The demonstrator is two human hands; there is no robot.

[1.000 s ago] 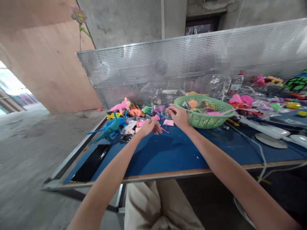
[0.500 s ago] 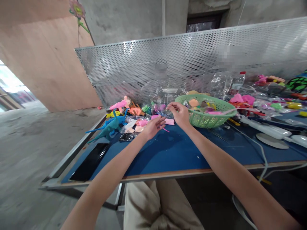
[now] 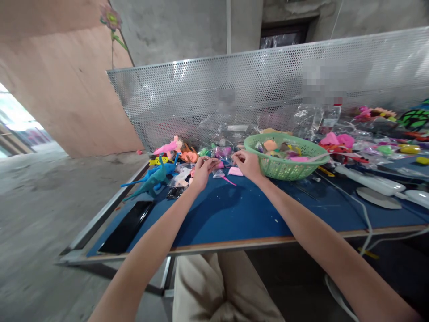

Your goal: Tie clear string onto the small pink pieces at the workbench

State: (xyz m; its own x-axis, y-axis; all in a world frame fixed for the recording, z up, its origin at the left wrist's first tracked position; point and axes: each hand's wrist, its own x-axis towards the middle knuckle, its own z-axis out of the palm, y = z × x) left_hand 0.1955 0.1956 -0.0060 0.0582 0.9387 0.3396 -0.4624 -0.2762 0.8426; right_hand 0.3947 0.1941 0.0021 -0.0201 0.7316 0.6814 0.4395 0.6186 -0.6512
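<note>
Both my arms reach across a blue table (image 3: 234,214) to a heap of small coloured toys in clear bags. My left hand (image 3: 202,172) has its fingers curled over a small clear bag beside pink pieces (image 3: 234,171). My right hand (image 3: 246,163) is pinched shut on something small that I cannot make out, just left of a green plastic basket (image 3: 284,167) holding several coloured pieces. A blue toy dinosaur (image 3: 154,178) lies to the left of my left hand.
A perforated metal screen (image 3: 268,85) stands behind the table. A black flat object (image 3: 125,226) lies at the table's left edge. White tools (image 3: 372,182) with a cable and more bagged toys (image 3: 351,143) fill the right side. Concrete floor lies to the left.
My left hand has lifted from the pink pieces and curled its fingers up towards my right hand. My right hand has stayed by the basket's left rim.
</note>
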